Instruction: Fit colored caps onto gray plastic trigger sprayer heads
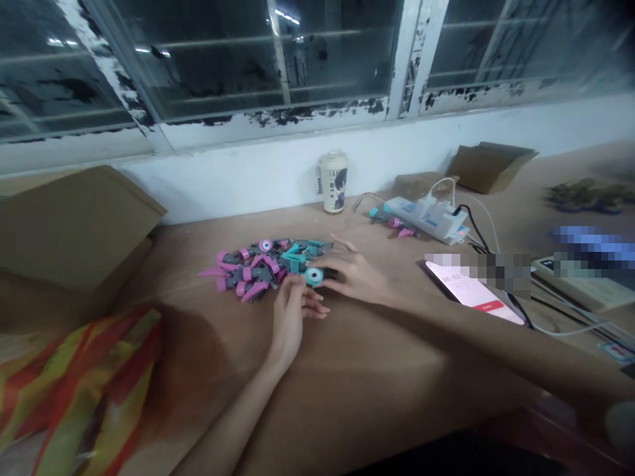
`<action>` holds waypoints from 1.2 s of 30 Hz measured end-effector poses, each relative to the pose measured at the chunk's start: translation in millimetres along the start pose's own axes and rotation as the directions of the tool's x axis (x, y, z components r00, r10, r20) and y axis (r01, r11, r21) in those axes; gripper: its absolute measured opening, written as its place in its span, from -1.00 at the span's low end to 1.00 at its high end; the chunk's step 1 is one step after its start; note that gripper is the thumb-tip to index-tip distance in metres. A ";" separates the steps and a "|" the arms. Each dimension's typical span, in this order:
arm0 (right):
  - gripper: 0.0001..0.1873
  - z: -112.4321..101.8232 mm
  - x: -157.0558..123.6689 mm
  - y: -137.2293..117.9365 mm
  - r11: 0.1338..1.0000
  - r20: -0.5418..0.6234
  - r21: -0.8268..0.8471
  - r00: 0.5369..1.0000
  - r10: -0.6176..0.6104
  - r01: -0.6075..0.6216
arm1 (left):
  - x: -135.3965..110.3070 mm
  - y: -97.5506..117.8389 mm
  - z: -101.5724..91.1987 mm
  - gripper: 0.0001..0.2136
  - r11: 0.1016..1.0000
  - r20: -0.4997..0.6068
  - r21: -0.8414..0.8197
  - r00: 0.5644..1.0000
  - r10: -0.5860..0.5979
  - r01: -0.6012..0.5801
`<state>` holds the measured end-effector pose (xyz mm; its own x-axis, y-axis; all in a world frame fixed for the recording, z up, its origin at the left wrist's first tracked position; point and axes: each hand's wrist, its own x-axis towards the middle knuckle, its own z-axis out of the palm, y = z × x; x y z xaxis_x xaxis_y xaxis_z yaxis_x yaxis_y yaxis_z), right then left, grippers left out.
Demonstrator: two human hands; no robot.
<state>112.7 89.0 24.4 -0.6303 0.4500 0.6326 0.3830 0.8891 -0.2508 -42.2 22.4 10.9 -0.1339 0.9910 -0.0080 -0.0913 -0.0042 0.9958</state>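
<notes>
A heap of small plastic parts (pixel 262 264) in pink, grey and teal lies on the brown table (pixel 377 370). Both my hands reach to its near right edge. My right hand (pixel 352 272) pinches a teal piece with a round white-centred end (pixel 313 275), thumb and fingers closed on it. My left hand (pixel 290 314) rests on the table just below that piece, its fingers curled and its fingertips touching or almost touching the same teal piece.
A paper coffee cup (pixel 333 180) stands at the wall. A white power strip (pixel 429 217) with cables and a few more parts (pixel 391 218) lies to the right, a lit phone (pixel 473 291) nearer. Cardboard boxes (pixel 69 225) sit left; striped cloth (pixel 74 383) lies near left.
</notes>
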 end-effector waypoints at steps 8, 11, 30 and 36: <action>-0.74 -13.4 -10.2 -12.6 1.000 0.013 0.004 1.000 -0.019 0.019 | -4.0 3.7 5.4 -0.75 0.986 0.105 -0.067 0.984 -0.146 0.154; -0.74 -10.0 -12.8 -13.3 1.000 -0.021 0.008 1.000 -0.008 0.008 | -5.5 8.8 11.0 -0.77 0.960 0.117 -0.122 0.964 -0.237 0.251; -0.64 25.8 51.2 14.3 0.977 0.171 -0.204 0.985 -0.021 0.057 | -5.7 -6.9 11.8 -0.63 0.967 -0.101 -0.190 0.977 -0.189 0.168; -0.46 30.2 65.0 52.8 0.979 0.138 -0.194 0.987 0.084 -0.056 | -7.2 -10.8 9.9 -0.62 0.983 -0.164 -0.142 0.977 -0.136 0.113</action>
<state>71.5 167.7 30.1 -0.6830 0.5305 0.5022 0.5414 0.8291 -0.1395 -30.5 16.6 1.1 -0.2807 0.9467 -0.1579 -0.2448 0.0885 0.9655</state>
